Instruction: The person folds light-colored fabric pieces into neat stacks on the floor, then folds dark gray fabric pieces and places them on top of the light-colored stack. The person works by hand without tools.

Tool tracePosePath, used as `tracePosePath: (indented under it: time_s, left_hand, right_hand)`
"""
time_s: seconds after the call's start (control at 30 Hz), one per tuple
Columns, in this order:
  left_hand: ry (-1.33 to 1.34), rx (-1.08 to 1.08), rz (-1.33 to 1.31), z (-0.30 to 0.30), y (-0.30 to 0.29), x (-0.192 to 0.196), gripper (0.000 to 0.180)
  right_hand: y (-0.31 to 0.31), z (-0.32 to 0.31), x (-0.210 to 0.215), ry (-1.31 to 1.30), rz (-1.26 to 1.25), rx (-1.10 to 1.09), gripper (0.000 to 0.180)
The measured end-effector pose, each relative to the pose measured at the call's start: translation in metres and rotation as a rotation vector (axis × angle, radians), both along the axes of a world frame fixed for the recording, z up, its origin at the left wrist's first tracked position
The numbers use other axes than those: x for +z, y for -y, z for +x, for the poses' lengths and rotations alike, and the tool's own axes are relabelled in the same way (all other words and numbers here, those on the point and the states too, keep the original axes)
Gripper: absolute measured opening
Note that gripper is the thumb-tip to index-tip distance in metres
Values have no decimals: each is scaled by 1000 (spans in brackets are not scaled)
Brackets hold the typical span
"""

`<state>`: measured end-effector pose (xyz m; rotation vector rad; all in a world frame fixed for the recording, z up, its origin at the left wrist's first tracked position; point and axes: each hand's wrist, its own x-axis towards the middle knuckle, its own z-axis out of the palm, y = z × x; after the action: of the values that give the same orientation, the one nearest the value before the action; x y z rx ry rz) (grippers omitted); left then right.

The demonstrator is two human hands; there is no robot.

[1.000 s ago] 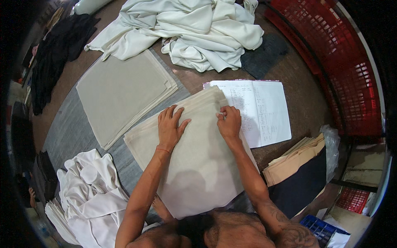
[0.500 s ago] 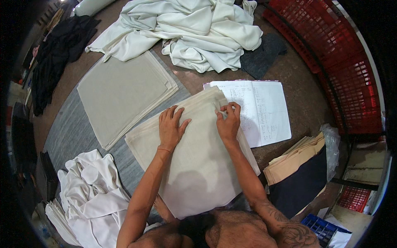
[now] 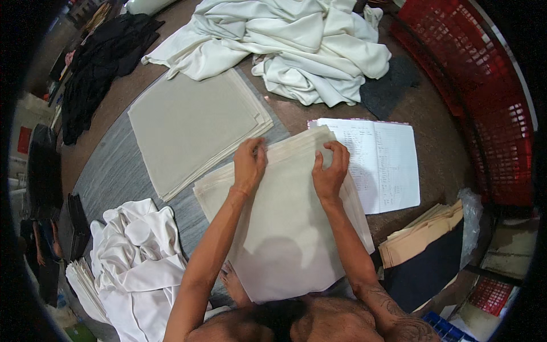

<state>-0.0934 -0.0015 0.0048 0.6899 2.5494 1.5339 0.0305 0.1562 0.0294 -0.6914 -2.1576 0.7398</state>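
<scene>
Both hands rest on the far edge of a stack of beige cloth pieces lying directly in front of the person. The left hand lies palm down, fingers curled at the stack's upper edge, seeming to pinch the top layers; whether it really clamps them cannot be told. The right hand, just to the right of it, has fingers bent and thumb tucked under, nipping the edge of the top sheets between fingertips and thumb. Both forearms run straight out from the body, nearly parallel, wrists level.

The stack is a flat, roughly square pile of pale beige fabric, its layered edges showing as thin fanned lines along the far and left sides.

Under the stack's far right corner, just beyond the right hand, lies an open ruled notebook. Left of the left hand sits a second flat stack of greyish-beige cloth. Farther out, past both hands, is a heap of crumpled white fabric. Well right stands a red plastic crate. Near the left elbow is rumpled white cloth.
</scene>
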Motion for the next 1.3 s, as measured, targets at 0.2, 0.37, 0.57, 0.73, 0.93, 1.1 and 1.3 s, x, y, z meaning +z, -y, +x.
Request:
tracePosePath:
  time_s: [0.2, 0.37, 0.57, 0.73, 0.93, 1.1, 1.3]
  left_hand:
    - [-212, 38, -168, -70, 1, -14, 27]
    - [-278, 21, -250, -81, 4, -29, 27]
    - [-226, 68, -162, -85, -3, -26, 22]
    - [-137, 120, -105, -92, 1, -37, 15]
    - [289, 270, 220, -111, 14, -48, 13]
    - [339, 454, 511, -115, 36, -61, 11]
    - [-182, 145, -130, -88, 9, -34, 21]
  right_hand:
    - [11, -103, -7, 20, -355, 332, 14]
    - [12, -169, -48, 104, -371, 455, 15]
    - [7, -179, -82, 33, -763, 320, 16]
    - [12, -178, -78, 106, -618, 312, 17]
    - [8, -176, -68, 122, -542, 287, 16]
    - [18, -173, -62, 182, -374, 422, 15]
    - [16, -171, -66, 191, -296, 473, 18]
